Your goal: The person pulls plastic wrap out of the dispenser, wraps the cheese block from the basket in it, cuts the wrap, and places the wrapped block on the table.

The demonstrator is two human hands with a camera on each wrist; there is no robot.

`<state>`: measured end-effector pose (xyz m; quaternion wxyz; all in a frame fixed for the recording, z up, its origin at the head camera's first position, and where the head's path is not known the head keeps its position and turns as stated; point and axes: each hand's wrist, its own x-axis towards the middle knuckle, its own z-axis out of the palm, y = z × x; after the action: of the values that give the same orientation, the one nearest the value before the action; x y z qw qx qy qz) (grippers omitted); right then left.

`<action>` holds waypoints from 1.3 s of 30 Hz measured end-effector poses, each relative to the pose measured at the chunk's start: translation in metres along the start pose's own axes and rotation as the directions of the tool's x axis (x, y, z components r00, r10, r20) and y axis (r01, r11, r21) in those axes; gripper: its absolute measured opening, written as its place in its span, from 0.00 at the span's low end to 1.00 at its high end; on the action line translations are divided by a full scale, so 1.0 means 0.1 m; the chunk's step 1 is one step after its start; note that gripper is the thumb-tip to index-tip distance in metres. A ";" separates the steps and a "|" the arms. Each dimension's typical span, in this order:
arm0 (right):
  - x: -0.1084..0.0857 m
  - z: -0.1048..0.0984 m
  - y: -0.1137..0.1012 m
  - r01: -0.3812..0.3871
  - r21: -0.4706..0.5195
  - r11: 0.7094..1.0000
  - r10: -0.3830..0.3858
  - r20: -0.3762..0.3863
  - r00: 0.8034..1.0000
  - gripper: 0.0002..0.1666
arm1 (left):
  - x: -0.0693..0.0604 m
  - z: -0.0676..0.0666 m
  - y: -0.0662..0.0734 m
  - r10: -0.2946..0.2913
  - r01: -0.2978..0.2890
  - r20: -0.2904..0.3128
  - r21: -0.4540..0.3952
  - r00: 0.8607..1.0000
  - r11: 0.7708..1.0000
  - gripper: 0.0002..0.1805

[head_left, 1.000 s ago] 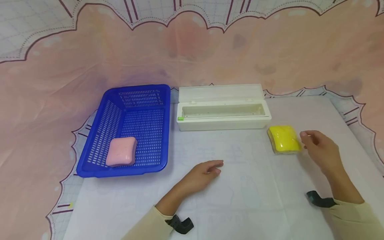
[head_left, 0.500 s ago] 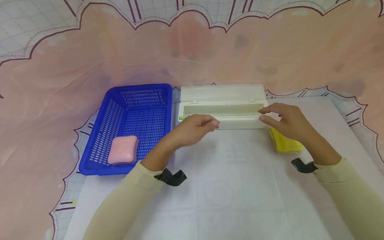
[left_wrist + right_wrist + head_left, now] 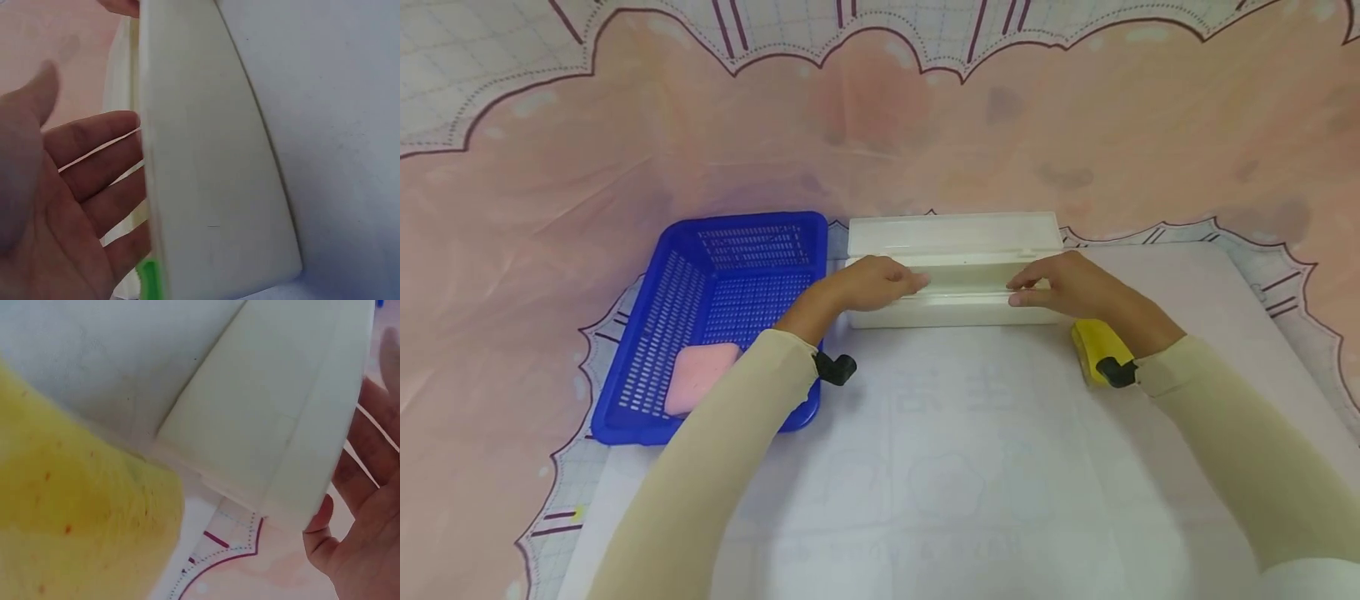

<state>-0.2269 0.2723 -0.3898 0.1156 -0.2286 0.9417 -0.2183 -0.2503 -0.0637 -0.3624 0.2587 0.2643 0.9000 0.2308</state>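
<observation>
White box [image 3: 958,316]: it stands at the far side of the white bench [image 3: 985,492], with its long hollow facing upward.
Lid [image 3: 955,233]: raised along the rear edge of the box, leaving the hollow uncovered.
Left grip [image 3: 880,283]: above the left part of the box; its fingers are extended and slightly apart, with the thumb away from them.
Right grip [image 3: 1067,283]: at the right part of the box; its fingers are relaxed, and a gap lies between them and the thumb.
Contact: fingers of both hands reach the box edge, but I cannot tell whether they touch it.
Green tab [image 3: 149,281]: at the left end of the box's front edge.
Yellow block [image 3: 1087,350]: on the bench, near the right front corner of the box, partly hidden by the right wrist.
Blue basket [image 3: 817,250]: left of the box, partly covered by the left sleeve [image 3: 722,425].
Pink block [image 3: 696,375]: inside the basket, toward its front.
</observation>
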 end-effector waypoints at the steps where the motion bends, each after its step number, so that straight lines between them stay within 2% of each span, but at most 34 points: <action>1: 0.02 0.01 0.01 0.013 -0.004 1.000 -0.013 -0.006 1.000 0.19 | 0.02 0.01 -0.03 0.020 -0.021 0.010 0.021 1.000 1.000 0.31; 4: 0.05 0.01 0.02 -0.014 0.008 1.000 0.014 -0.035 0.999 0.13 | 0.05 0.04 -0.08 0.068 -0.069 0.020 0.065 0.997 0.995 0.23; 7: 0.07 -0.01 0.04 -0.070 0.036 0.997 0.072 -0.055 0.996 0.10 | 0.08 0.05 -0.10 0.071 -0.071 0.002 0.081 0.997 0.994 0.20; 11: 0.08 -0.02 0.04 -0.119 0.072 0.990 0.123 -0.053 0.991 0.10 | 0.10 0.04 -0.11 0.014 -0.011 -0.037 0.055 0.999 0.998 0.18; 15: 0.08 0.02 0.04 -0.144 0.103 0.984 0.151 -0.065 0.986 0.09 | 0.11 0.03 -0.11 -0.061 0.062 -0.088 0.003 0.994 0.998 0.14; 21: 0.08 0.09 0.01 -0.092 0.089 0.992 0.103 -0.129 0.986 0.08 | 0.13 0.02 -0.08 -0.178 0.166 -0.114 -0.104 0.977 0.981 0.11; 24: 0.07 0.09 0.00 -0.072 0.092 0.993 0.086 -0.164 0.983 0.09 | 0.13 0.02 -0.05 -0.206 0.193 -0.114 -0.121 0.972 0.974 0.12; 28: 0.06 0.09 -0.02 -0.082 0.111 0.991 0.100 -0.170 0.980 0.11 | 0.13 0.02 -0.07 -0.192 0.173 -0.153 -0.131 0.969 0.976 0.11; 33: 0.06 0.10 -0.02 -0.088 0.149 0.985 0.111 -0.156 0.981 0.13 | 0.10 -0.04 -0.11 -0.151 0.094 -0.217 -0.252 0.964 0.963 0.10; 36: 0.06 0.11 -0.03 -0.090 0.170 0.981 0.117 -0.151 0.982 0.13 | 0.08 -0.09 -0.13 -0.122 0.051 -0.208 -0.318 0.971 0.947 0.11; 39: 0.05 0.11 -0.03 -0.096 0.180 0.979 0.123 -0.144 0.982 0.12 | 0.05 -0.12 -0.16 -0.095 0.035 -0.170 -0.326 0.981 0.945 0.13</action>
<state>-0.2262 0.2636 -0.3990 0.0735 -0.1477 0.9365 -0.3093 -0.2671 -0.0760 -0.3641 0.2220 0.1665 0.8785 0.3889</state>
